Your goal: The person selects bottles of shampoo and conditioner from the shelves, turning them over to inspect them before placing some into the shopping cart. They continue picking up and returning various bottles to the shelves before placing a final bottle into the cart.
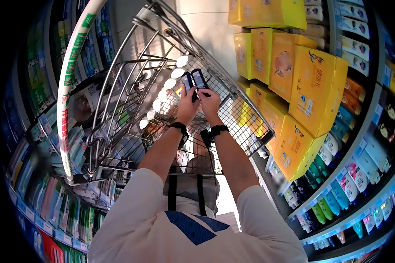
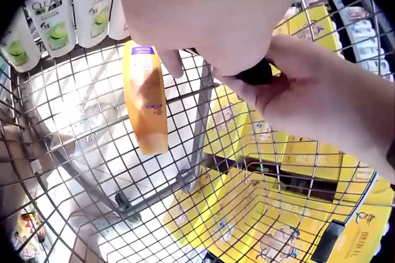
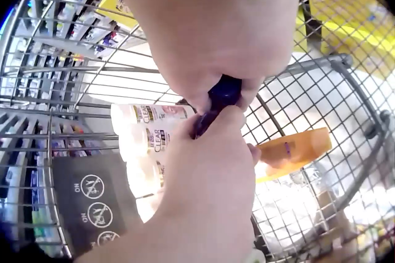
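Over the wire shopping cart (image 1: pixel 118 109), both hands are raised close together. My left hand (image 1: pixel 187 105) grips a dark blue bottle (image 1: pixel 188 82), and my right hand (image 1: pixel 210 101) grips a second dark blue bottle (image 1: pixel 200 79) right beside it. In the right wrist view the right hand (image 3: pixel 210 22) and the left hand (image 3: pixel 203 183) meet round a dark bottle (image 3: pixel 219 96). In the left wrist view only a dark patch of bottle (image 2: pixel 256 75) shows between the left hand (image 2: pixel 210 16) and the right hand (image 2: pixel 321 96).
A row of white bottles (image 1: pixel 164 90) and an orange bottle (image 2: pixel 145 96) lie in the cart's basket. Stacked yellow boxes (image 1: pixel 311 87) stand close on the right. Shelves of bottles and tubes (image 1: pixel 351 184) line the aisle on both sides. The cart's handle (image 1: pixel 68 87) is on the left.
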